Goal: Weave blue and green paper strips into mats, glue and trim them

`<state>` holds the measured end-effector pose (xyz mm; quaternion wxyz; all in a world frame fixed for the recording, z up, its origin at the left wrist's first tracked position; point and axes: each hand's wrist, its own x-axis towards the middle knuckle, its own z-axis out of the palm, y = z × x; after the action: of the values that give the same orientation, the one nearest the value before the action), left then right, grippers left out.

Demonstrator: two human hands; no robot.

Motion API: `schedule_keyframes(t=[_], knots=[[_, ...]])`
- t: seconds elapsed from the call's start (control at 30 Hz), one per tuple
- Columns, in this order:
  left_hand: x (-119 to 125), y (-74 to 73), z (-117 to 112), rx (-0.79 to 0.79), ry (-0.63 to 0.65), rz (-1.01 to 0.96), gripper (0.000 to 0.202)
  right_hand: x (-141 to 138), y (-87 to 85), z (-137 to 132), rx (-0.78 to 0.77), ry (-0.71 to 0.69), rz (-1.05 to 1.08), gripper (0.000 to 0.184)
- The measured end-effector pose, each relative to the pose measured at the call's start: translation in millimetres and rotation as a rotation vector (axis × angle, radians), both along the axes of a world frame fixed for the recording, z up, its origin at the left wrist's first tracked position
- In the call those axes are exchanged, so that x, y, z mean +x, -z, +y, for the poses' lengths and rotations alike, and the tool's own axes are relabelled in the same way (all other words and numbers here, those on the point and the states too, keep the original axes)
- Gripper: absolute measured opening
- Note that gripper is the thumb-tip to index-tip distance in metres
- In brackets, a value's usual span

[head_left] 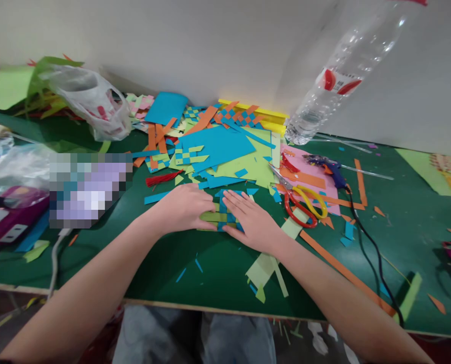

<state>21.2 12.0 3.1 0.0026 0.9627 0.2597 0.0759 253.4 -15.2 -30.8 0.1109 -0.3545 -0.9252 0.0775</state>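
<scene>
Blue and olive-green paper strips are crossing over and under one another in a small woven piece (222, 216), which is lying flat on a dark green tabletop (161, 273), near the front edge and directly before the seated person. The weave is showing as a checker of little squares toward its right side, where blue strips are running front to back, while on the left the green strips are extending sideways as plain, parallel bands. Both hands are partly covering it, so its full outline is staying hidden. The left hand (187, 208) is curling at the left end, thumb and fingers parting around the green bands; whether it is pinching them I cannot tell. The right hand (251, 217) is resting flat over the right side, its fingers reaching forward close together and its thumb spreading away. Just beyond, a blue sheet (221, 146) is overlapping light-green paper (244, 167), and a red tassel (165, 178) is lying to the left. Scissors (294, 189) with one red and one yellow handle are resting open to the right, near a dark blue glue gun (334, 173).
</scene>
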Motion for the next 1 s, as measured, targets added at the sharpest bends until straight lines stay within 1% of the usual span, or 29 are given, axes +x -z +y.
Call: schedule_keyframes(t=[0.17,0.27,0.37,0.47,0.57,0.63,0.77,1.0], knots=[[-0.5,0.2,1.2,0.01,0.011,-0.019,0.041,-0.2,0.5,-0.1,-0.004,0.002,0.018,0.066],[0.0,-0.9,1.4,0.019,0.015,-0.023,0.045,-0.2,0.8,-0.2,-0.001,0.0,0.026,0.066],[0.5,-0.3,1.7,0.066,-0.018,-0.027,0.045,0.0,1.0,-0.2,-0.001,0.001,0.024,0.067],[0.5,1.7,2.3,0.121,-0.053,-0.029,0.037,0.1,0.8,-0.2,-0.003,0.006,0.018,0.068],[0.0,3.8,3.1,0.146,-0.049,-0.001,0.028,0.3,0.4,0.0,-0.009,0.008,0.013,0.067],[-0.1,5.0,3.3,0.145,-0.06,0.025,0.026,0.4,0.2,0.1,-0.009,0.005,0.009,0.067],[-0.3,6.7,3.1,0.133,-0.092,0.079,0.03,0.5,-0.1,0.1,-0.008,0.005,0.008,0.066],[-4.4,5.4,3.0,0.059,-0.064,0.085,0.028,0.6,-0.3,0.0,-0.003,0.003,-0.014,0.066]])
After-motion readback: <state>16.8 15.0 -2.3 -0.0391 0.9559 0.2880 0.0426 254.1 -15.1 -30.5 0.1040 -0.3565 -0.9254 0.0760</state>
